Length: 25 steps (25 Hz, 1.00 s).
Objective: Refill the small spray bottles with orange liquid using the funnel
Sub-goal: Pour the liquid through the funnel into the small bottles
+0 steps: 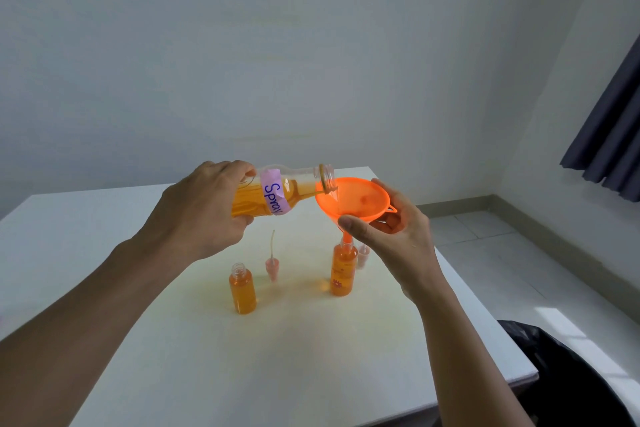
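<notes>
Above a white table (173,357), a tilted "Spray" bottle (277,194) is clamped in the curled fingers of the left hand (204,208), its mouth at the rim of an orange funnel (353,199); the funnel is pinched by the right hand (391,232), its spout set in a small spray bottle (343,270) just below those fingers; a second small bottle (242,291) stands uncapped below the left fingers.

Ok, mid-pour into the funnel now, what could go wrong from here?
1. The small bottle under the funnel looks nearly full; it may overflow.
2. The mouth of the large bottle sits right at the funnel's rim, so liquid could dribble outside.
3. The other small bottle stands uncapped below the left hand; a knock would spill it.
</notes>
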### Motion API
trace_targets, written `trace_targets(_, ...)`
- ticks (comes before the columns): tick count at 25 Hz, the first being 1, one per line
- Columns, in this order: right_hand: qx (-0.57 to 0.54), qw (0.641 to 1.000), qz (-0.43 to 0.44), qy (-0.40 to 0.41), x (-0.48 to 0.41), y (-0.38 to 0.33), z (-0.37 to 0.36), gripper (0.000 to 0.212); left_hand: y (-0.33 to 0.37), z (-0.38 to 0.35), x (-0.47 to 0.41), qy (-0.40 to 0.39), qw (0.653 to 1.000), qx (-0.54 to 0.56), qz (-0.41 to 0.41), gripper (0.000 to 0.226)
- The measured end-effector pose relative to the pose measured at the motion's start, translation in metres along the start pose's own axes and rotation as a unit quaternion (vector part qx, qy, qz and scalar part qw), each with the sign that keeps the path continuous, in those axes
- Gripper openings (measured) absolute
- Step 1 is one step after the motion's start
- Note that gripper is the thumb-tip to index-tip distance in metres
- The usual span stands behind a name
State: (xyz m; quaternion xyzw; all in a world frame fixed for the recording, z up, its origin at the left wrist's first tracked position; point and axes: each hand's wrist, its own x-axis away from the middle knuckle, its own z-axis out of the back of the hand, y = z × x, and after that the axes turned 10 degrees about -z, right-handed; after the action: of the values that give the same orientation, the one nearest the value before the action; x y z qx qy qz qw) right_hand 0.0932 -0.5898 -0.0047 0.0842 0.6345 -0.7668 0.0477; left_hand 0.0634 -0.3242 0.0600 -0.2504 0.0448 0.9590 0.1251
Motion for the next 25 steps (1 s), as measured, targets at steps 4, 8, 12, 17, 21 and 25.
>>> trace_targets(4, 0.003, 1.0, 0.003, -0.006, 0.001, -0.003, -0.001, 0.103, -0.001, -0.007, 0.005, -0.013, 0.999, 0.044, 0.025, 0.065)
trace_targets(8, -0.004, 1.0, 0.002, -0.004, 0.001, -0.004, -0.001, 0.099, -0.004, -0.011, 0.009, -0.009, 0.996, 0.084, 0.035, 0.062)
trace_targets(12, -0.002, 1.0, 0.006, -0.006, 0.002, -0.003, -0.001, 0.101, -0.007, -0.014, 0.011, 0.002, 0.993, 0.108, 0.045, 0.06)
trace_targets(17, 0.004, 1.0, 0.006, -0.003, 0.002, -0.003, -0.001, 0.101, -0.013, -0.016, 0.019, 0.009, 0.989, 0.133, 0.061, 0.065)
trace_targets(21, -0.004, 1.0, 0.006, 0.002, 0.002, -0.004, 0.0, 0.101, -0.014, -0.015, 0.028, 0.03, 0.986, 0.149, 0.075, 0.064)
trace_targets(25, -0.013, 1.0, 0.014, 0.009, 0.003, -0.005, 0.0, 0.1, -0.013, -0.012, 0.038, 0.061, 0.982, 0.165, 0.076, 0.062)
